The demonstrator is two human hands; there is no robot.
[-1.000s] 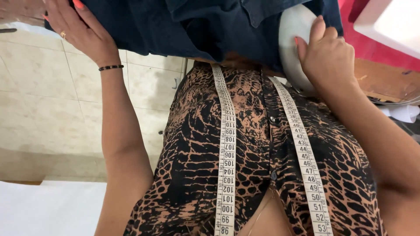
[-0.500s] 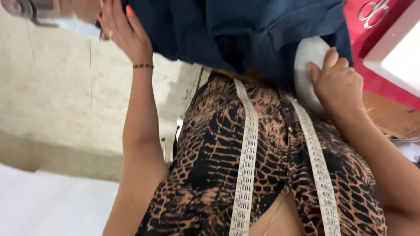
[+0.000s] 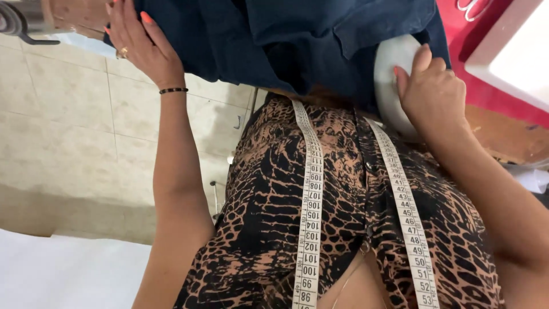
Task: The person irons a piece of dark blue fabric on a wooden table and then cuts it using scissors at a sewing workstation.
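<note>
At the upper left of the view, the left hand (image 3: 134,43) reaches up with the forearm stretched straight from the elbow, fingers (image 3: 127,23) spread and laid flat against the edge of the dark blue garment (image 3: 274,40); a ring sits on one finger and a thin dark bracelet (image 3: 173,90) circles the wrist. At the upper right, the right hand (image 3: 434,86) comes in from the side, its wrist bent, palm and loosely curved fingers pressed against a white rounded object (image 3: 392,80) that the blue cloth partly covers. The garment hangs bunched between the two hands, touching both, its folds spilling over the top of the view. Below it, the person's brown-and-black patterned dress (image 3: 263,206) fills the middle, with a white measuring tape (image 3: 309,200) draped in two strips down the front. A red surface (image 3: 492,86) shows behind the right hand, and pale floor tiles (image 3: 68,126) lie to the left.
</note>
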